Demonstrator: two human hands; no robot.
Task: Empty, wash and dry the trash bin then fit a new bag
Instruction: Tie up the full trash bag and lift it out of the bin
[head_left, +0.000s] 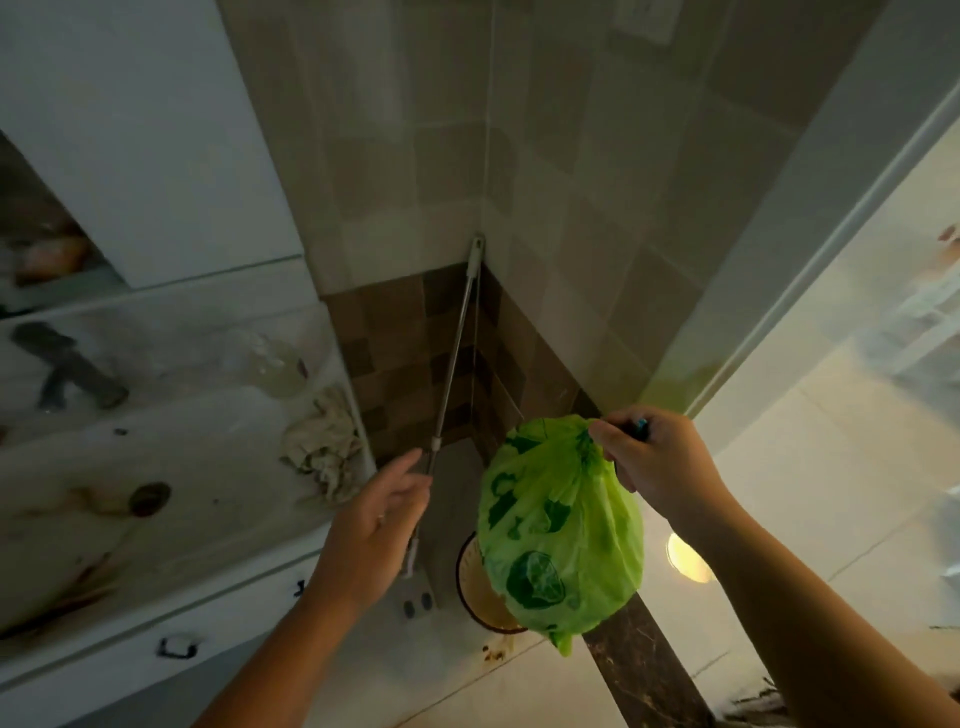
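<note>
Right grip (655, 462) pinches green bag (558, 525), hiding most of bin (475, 587); left grip (376, 525) loose.

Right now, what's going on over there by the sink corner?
A person is emptying a trash bin. Their right hand pinches the gathered top of a full green bag, holding it in the air above the small brown bin on the floor. The left hand is open and holds nothing, close to a mop handle leaning in the tiled corner. The bin has no new bag yet.

Trash bin (475, 587) mostly hidden behind green bag (558, 530), blurred sink clutter (322, 441), perhaps rags
</note>
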